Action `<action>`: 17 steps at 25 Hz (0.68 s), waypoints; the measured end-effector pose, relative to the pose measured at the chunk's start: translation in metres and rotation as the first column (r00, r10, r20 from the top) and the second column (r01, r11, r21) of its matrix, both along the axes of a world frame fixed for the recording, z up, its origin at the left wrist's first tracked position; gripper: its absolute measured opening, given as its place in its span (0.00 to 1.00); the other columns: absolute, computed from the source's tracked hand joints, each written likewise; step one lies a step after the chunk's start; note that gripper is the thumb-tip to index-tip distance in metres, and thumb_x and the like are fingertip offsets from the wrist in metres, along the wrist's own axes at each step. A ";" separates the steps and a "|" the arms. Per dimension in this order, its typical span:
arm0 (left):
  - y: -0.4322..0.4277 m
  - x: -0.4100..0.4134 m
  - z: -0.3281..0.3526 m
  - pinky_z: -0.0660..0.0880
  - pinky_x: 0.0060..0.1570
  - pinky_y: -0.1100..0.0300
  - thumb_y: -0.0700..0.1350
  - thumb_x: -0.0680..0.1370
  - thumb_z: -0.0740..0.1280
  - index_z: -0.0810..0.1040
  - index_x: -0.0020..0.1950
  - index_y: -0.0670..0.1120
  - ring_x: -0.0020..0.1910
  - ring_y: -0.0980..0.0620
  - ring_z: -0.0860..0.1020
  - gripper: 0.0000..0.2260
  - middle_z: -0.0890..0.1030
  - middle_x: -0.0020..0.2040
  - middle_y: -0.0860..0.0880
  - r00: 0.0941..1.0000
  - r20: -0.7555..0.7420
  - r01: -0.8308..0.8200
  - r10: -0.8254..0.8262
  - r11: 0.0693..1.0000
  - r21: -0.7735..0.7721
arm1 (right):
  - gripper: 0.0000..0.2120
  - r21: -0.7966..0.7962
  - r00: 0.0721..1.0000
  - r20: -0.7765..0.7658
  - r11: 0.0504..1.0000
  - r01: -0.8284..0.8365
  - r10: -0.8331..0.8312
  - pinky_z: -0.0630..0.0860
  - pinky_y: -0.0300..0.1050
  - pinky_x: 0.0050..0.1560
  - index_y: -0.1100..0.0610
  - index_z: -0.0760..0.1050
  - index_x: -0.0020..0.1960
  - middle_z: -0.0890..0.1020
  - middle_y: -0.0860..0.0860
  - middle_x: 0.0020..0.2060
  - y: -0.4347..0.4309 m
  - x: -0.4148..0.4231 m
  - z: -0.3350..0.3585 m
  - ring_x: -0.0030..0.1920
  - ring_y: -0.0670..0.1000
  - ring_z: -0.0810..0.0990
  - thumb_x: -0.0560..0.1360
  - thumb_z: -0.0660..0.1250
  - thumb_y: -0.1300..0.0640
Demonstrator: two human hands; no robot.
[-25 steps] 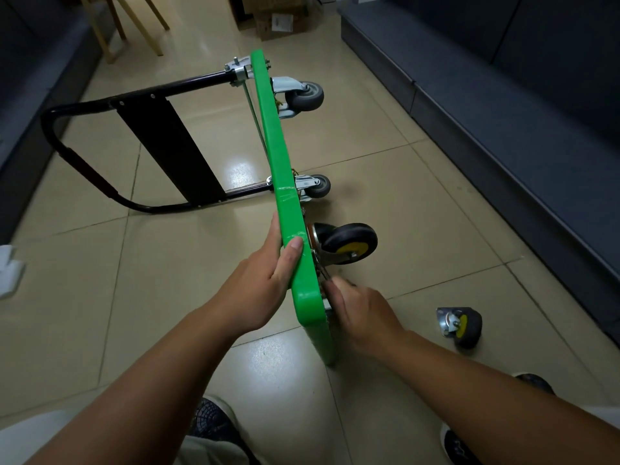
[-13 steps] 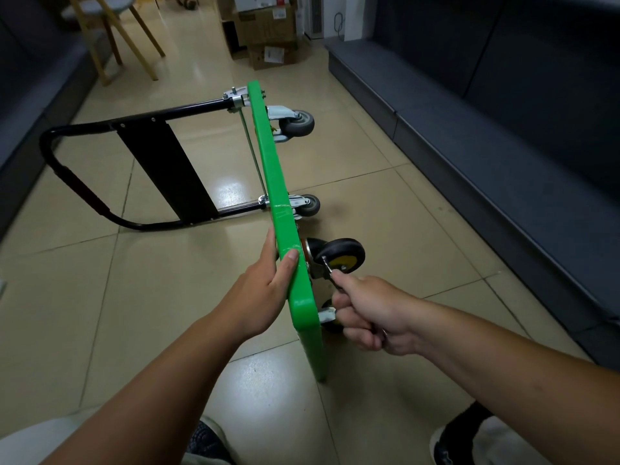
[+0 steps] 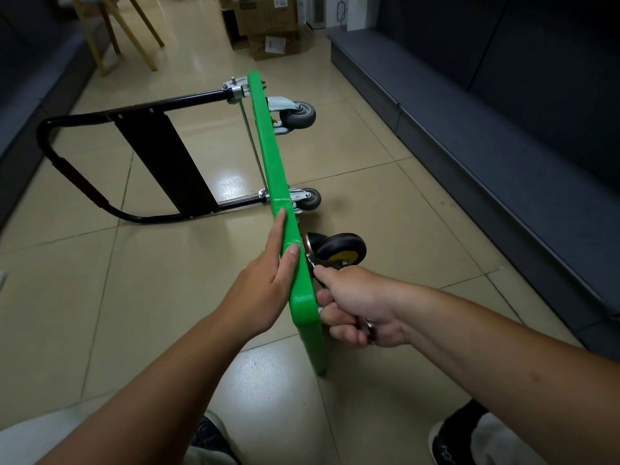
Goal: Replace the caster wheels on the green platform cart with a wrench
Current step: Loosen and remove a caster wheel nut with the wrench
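Observation:
The green platform cart (image 3: 268,152) stands on its side edge on the tiled floor, its black handle (image 3: 100,196) folded out to the left. My left hand (image 3: 265,283) rests on the cart's top edge with straight fingers, the thumb lying on the green rim. My right hand (image 3: 360,307) grips a metal wrench (image 3: 313,263) whose head sits at the mount of a black caster with a yellow hub (image 3: 342,250). Two grey casters (image 3: 302,115) (image 3: 310,199) stick out farther along the underside.
A long dark bench (image 3: 503,156) runs along the right. Cardboard boxes (image 3: 271,28) and a wooden chair (image 3: 127,31) stand at the far end. Another dark bench (image 3: 27,95) lines the left. My shoes (image 3: 446,448) show at the bottom.
My right hand rose from low beside the cart and now grips the wrench at the yellow-hub caster. My view tilted up, so the loose caster on the floor left the frame.

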State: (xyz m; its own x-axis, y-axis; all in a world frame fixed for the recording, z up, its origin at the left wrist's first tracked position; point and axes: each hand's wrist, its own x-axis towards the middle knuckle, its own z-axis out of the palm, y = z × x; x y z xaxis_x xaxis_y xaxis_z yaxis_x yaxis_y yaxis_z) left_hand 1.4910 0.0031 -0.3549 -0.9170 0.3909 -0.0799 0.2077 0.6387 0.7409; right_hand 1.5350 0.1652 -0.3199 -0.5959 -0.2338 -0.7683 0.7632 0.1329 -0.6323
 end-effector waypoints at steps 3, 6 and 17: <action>-0.001 0.000 -0.002 0.77 0.51 0.45 0.65 0.81 0.45 0.38 0.78 0.70 0.46 0.50 0.81 0.27 0.81 0.57 0.47 1.000 -0.008 -0.007 0.007 1.000 -0.001 | 0.30 0.231 0.981 -0.139 0.968 -0.097 0.132 0.65 0.38 0.23 0.61 0.69 0.47 0.68 0.53 0.18 -0.005 0.002 -0.017 0.19 0.52 0.68 0.83 0.42 0.37; -0.001 -0.001 -0.002 0.77 0.51 0.45 0.64 0.83 0.46 0.39 0.79 0.69 0.46 0.50 0.81 0.25 0.81 0.57 0.47 1.000 -0.007 -0.007 0.007 1.000 -0.002 | 0.28 0.460 0.891 -0.375 0.886 -0.061 0.256 0.69 0.39 0.24 0.61 0.71 0.53 0.74 0.55 0.22 -0.007 0.011 -0.039 0.19 0.50 0.73 0.84 0.42 0.41; -0.005 -0.008 -0.001 0.81 0.53 0.43 0.67 0.79 0.50 0.44 0.76 0.75 0.49 0.50 0.84 0.26 0.81 0.61 0.48 0.996 0.066 0.049 -0.056 0.993 0.103 | 0.08 0.606 0.681 -0.618 0.790 0.094 0.393 0.66 0.42 0.33 0.58 0.76 0.57 0.83 0.56 0.39 0.014 0.014 -0.119 0.35 0.60 0.83 0.79 0.67 0.58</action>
